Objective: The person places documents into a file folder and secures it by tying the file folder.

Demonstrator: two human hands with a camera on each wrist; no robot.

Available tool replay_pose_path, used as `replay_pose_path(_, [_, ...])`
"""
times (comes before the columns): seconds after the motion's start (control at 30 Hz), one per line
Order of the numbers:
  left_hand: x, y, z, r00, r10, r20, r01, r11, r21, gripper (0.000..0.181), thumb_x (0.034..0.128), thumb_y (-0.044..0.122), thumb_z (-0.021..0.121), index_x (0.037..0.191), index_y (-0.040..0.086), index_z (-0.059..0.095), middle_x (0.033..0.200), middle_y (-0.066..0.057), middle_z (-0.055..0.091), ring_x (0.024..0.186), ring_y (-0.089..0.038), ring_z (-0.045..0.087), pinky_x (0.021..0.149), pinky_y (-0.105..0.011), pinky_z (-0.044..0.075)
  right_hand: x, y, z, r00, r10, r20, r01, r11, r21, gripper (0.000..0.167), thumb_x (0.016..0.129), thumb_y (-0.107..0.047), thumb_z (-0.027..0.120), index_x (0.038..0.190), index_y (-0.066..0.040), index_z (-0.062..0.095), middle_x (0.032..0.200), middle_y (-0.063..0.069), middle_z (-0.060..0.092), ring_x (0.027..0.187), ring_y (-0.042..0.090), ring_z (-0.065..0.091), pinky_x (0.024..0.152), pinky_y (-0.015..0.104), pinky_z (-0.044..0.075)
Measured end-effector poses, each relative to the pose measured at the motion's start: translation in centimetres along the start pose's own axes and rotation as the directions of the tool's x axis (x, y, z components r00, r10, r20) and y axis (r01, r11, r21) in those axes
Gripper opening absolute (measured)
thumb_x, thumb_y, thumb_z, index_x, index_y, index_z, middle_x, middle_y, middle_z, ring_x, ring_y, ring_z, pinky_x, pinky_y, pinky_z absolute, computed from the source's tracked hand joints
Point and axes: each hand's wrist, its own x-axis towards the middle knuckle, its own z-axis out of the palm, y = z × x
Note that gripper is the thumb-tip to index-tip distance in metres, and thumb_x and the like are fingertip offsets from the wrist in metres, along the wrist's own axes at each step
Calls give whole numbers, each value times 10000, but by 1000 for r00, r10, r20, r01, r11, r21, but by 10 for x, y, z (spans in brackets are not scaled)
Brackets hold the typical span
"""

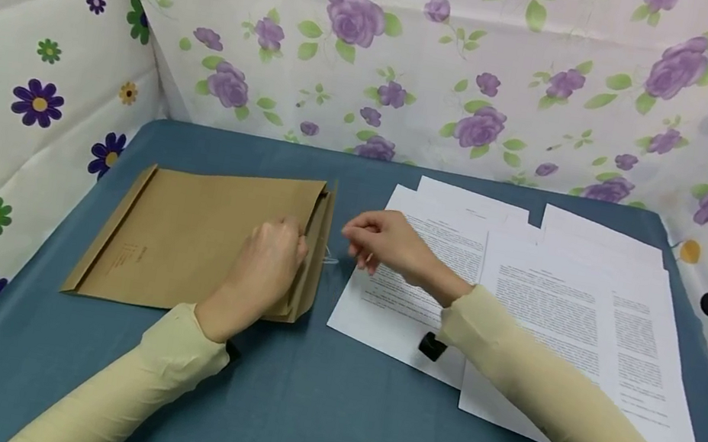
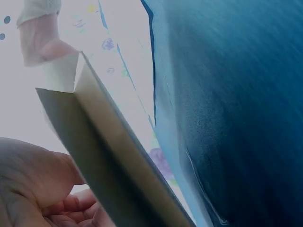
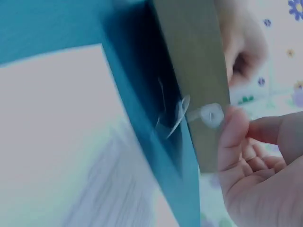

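A brown paper document envelope [image 1: 205, 236] lies on the left of the table, with red print near its lower left corner. My left hand [image 1: 267, 261] is at its right end, fingers curled, gripping the edge of the flap [image 2: 118, 137]. A pale button [image 3: 212, 115] sits on the envelope's side, and a thin white string [image 3: 177, 118] trails loosely from it. Just right of that side, my right hand [image 1: 388, 242] hovers with thumb and index finger drawn together. Whether string lies between those fingertips cannot be made out.
Several printed white sheets [image 1: 541, 312] overlap on the right of the table, under my right forearm. A small black object [image 1: 432, 346] shows beside the right cuff. Blue cloth [image 1: 324, 409] covers the table, and flowered sheets [image 1: 422, 54] hang behind and beside it.
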Motion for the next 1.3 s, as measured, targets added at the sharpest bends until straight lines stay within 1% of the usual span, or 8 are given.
replay_pose_path(0.1, [1,-1,0,1000,-7,22,7,1000,-8,293,891,-105,577,665,43,462,591,-43,365,512,-197,400,437,-353,387,-10,10,-26,999,-10,-38,8,998,-54,232,1041,-191,636,1133,9,709,952,290,673,726,326,645,623,417,580])
replay_pose_path(0.23, [2,-1,-1,999,-12,41,12,1000,-3,337,900,-101,570,643,68,432,599,-24,333,519,-178,359,440,-334,360,-25,27,-71,994,-54,-94,28,967,-254,277,1013,-177,679,1180,44,698,1000,215,711,823,310,662,697,359,580])
replay_pose_path(0.43, [6,-1,-1,997,-22,73,21,1000,2,317,907,-94,585,655,53,459,597,-59,398,517,-185,409,438,-346,400,-60,59,-150,980,-71,-186,-46,827,-561,409,967,-208,743,1258,67,660,1124,207,692,991,313,628,842,434,502])
replay_pose_path(0.63, [8,-2,-1,993,-42,107,43,999,-2,312,925,-85,577,665,49,469,601,-64,401,507,-186,407,436,-323,367,-95,81,-200,962,129,-242,-261,695,-669,709,904,-318,805,1418,77,519,1383,342,522,1256,495,484,1026,659,382])
replay_pose_path(0.77, [9,-3,-1,991,-49,127,50,999,-5,340,921,-90,575,646,66,448,600,-46,373,511,-179,379,443,-308,332,-110,93,-215,942,207,-265,-336,589,-734,912,833,-407,857,1460,110,442,1452,413,412,1345,594,356,1079,723,289])
replay_pose_path(0.87, [9,-4,0,986,-60,155,62,998,-8,356,922,-97,561,638,76,434,606,-30,348,517,-170,353,449,-300,311,-118,97,-216,931,246,-270,-362,537,-762,1032,781,-467,884,1470,134,406,1461,443,372,1338,624,343,1068,735,297])
replay_pose_path(1.07, [11,-6,5,968,-111,225,115,993,-6,323,941,-81,527,657,64,476,588,-42,383,510,-174,369,447,-292,311,-125,96,-210,904,327,-276,-413,502,-760,1110,761,-518,885,1494,134,365,1480,436,340,1337,617,357,1062,741,304])
replay_pose_path(1.3, [14,-8,9,960,-155,232,162,987,-14,272,911,-82,534,668,38,516,603,-56,413,525,-189,383,456,-305,323,-125,95,-209,906,303,-297,-410,444,-797,1107,743,-553,883,1449,160,413,1383,436,427,1262,603,395,1033,734,337])
